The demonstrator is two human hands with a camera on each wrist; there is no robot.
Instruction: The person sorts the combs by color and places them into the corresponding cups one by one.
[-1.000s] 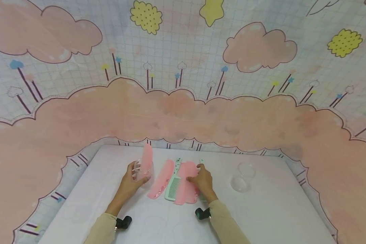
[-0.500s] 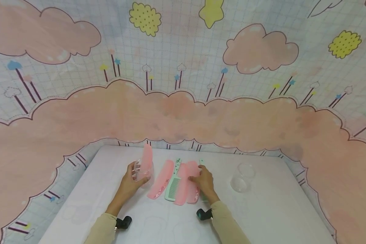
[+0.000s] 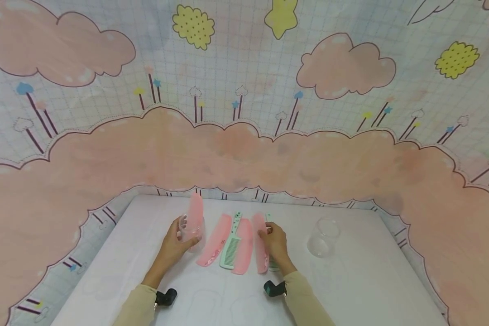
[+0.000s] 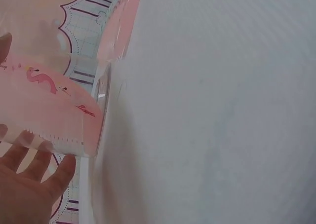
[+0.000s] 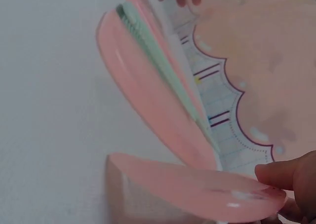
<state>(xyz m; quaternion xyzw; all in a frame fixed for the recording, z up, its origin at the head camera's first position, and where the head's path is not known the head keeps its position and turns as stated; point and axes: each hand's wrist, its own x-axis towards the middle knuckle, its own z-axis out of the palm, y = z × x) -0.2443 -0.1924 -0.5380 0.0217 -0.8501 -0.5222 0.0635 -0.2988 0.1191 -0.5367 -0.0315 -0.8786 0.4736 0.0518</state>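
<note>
My left hand (image 3: 175, 240) grips a clear cup (image 3: 202, 226) at the table's left, fingers behind it and thumb in front. A pink comb (image 3: 195, 208) with a flamingo print stands in that cup, its end rising above the rim. My right hand (image 3: 276, 242) pinches another pink comb (image 5: 197, 189) between thumb and fingers, one long edge tilted up off the table. Under that hand lies a green comb (image 3: 274, 266), partly hidden. Between the hands lie a pink comb (image 3: 215, 240), a green handled comb (image 3: 230, 253) and a further pink comb (image 3: 244, 249), the last two touching.
A second clear cup (image 3: 321, 244) stands to the right on the white table (image 3: 371, 280). A patterned cloth (image 3: 244, 154) hangs behind the table's far edge. Black wrist cameras (image 3: 165, 297) sit at both sleeves.
My right hand has taken hold of the rightmost pink comb and drawn it right, tilting it and separating it from the pink comb beside it. The left hand stays still on its cup.
</note>
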